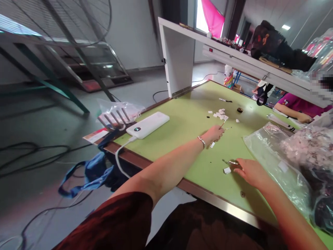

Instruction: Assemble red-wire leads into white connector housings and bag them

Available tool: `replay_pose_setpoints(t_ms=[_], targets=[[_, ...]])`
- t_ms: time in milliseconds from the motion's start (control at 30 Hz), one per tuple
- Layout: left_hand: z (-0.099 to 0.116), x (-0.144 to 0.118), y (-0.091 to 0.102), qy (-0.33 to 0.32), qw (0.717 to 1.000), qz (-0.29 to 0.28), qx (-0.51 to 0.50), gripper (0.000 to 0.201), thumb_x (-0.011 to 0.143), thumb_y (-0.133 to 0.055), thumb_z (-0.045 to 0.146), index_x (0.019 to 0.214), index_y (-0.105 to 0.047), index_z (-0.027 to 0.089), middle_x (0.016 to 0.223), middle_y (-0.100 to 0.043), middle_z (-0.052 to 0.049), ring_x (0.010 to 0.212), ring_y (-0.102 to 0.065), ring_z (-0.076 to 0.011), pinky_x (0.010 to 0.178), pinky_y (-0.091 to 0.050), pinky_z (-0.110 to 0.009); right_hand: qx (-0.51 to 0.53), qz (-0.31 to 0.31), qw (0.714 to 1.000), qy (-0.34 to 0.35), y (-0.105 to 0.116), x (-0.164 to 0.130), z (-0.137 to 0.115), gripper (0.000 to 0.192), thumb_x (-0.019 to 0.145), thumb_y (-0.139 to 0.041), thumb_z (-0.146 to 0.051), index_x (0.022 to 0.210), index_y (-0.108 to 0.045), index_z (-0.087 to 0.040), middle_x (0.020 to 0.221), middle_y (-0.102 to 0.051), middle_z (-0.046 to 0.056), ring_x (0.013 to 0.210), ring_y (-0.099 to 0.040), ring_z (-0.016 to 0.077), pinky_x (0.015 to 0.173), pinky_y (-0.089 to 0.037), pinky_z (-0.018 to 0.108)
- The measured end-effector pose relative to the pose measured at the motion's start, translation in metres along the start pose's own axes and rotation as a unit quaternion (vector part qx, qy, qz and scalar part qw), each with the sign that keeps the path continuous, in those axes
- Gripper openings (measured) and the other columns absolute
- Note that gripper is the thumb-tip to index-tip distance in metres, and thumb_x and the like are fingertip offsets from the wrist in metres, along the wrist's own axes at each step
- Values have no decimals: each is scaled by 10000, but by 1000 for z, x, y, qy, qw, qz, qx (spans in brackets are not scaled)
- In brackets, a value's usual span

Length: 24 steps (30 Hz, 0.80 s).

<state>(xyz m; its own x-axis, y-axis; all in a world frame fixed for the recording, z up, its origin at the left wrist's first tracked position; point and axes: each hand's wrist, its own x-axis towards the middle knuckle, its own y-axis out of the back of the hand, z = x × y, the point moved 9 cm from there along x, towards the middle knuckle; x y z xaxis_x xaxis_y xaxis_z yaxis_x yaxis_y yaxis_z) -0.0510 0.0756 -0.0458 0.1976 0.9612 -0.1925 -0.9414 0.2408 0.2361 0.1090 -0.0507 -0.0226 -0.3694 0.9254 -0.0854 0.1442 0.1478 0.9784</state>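
My left hand (214,134), with a bracelet at its wrist, is closed on a thin stick-like piece (223,122) that points toward a pile of small white pieces (220,114). A small white tag (212,144) shows just below that hand. Nearer to me, my right hand (251,171) pinches a slim metal piece (231,162); its exact kind is too small to tell. Just below the metal piece, a white rectangular piece (227,170) lies on the green tabletop (192,114).
A white power bank (148,125) with a cable lies at the left edge. A small dark roll (239,110) stands farther back. Clear plastic bags (275,156) with pale pieces fill the right side. Beyond a white shelf frame (179,66), a co-worker's arm (291,110) shows.
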Motion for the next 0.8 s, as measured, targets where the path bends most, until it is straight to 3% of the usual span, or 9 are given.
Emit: replay_pose_setpoints(t_ms=[67,200,367,467,533,600,633,733,800], targets=[[5,-8,-7,-10,1000,-8,-10,167,937,-399,250,780,-400,195,557,-348,79,384,-282,-51,406,-241,-185,-15,1,1000,13,-6,-4,-9,130,824,-559,-265,845,-645,-170,789,-682,99,745,-623,225,681,-408,309],[21,-26,-19,-69,997,-22,12,162,874,-465,291,750,-428,193,548,-344,76,427,-308,-70,424,-229,-189,-3,68,997,24,4,-14,-3,216,892,-479,-288,775,-627,-183,765,-663,72,743,-615,190,700,-421,287],[74,-51,-41,-237,960,-53,143,269,862,-412,382,941,-589,195,766,-598,-7,703,-525,-155,653,-446,-250,69,289,955,-15,73,-69,52,462,961,-282,-479,741,-574,-197,742,-598,39,705,-562,147,659,-434,247],[136,-76,-81,-335,911,-108,213,304,905,-365,379,973,-604,204,960,-664,-40,887,-578,-191,848,-451,-300,109,438,888,-82,136,-122,107,538,967,-169,-536,815,-553,-191,718,-548,31,649,-515,147,602,-421,256],[195,-94,-118,-411,872,-128,232,312,937,-335,363,1007,-595,206,1002,-660,-45,914,-583,-191,869,-445,-296,143,538,823,-114,187,-158,146,531,961,-179,-560,887,-545,-182,652,-491,-3,571,-457,133,551,-387,249],[261,-109,-161,-490,835,-128,217,301,961,-325,331,1054,-580,201,1041,-651,-52,930,-582,-182,888,-437,-289,191,644,731,-116,238,-191,184,490,927,-312,-599,887,-558,-178,611,-464,-25,562,-449,124,568,-387,244],[293,-114,-186,-526,815,-130,204,291,970,-321,305,1074,-569,195,1050,-647,-55,936,-580,-177,883,-439,-283,186,665,714,-113,262,-198,199,491,909,-349,-613,896,-571,-174,624,-479,-22,584,-462,122,592,-396,243],[375,-110,-258,-610,774,-95,144,264,988,-308,234,1101,-535,159,1046,-637,-67,932,-579,-162,873,-445,-271,146,663,721,-142,315,-192,245,609,908,-246,-633,999,-595,-142,755,-572,31,674,-516,133,632,-425,248],[406,-92,-301,-629,763,-64,136,263,995,-300,215,1123,-512,126,1070,-630,-83,957,-580,-160,873,-449,-262,121,632,747,-166,330,-175,274,660,917,-180,-606,1028,-611,-119,810,-616,60,716,-546,144,654,-444,256]])
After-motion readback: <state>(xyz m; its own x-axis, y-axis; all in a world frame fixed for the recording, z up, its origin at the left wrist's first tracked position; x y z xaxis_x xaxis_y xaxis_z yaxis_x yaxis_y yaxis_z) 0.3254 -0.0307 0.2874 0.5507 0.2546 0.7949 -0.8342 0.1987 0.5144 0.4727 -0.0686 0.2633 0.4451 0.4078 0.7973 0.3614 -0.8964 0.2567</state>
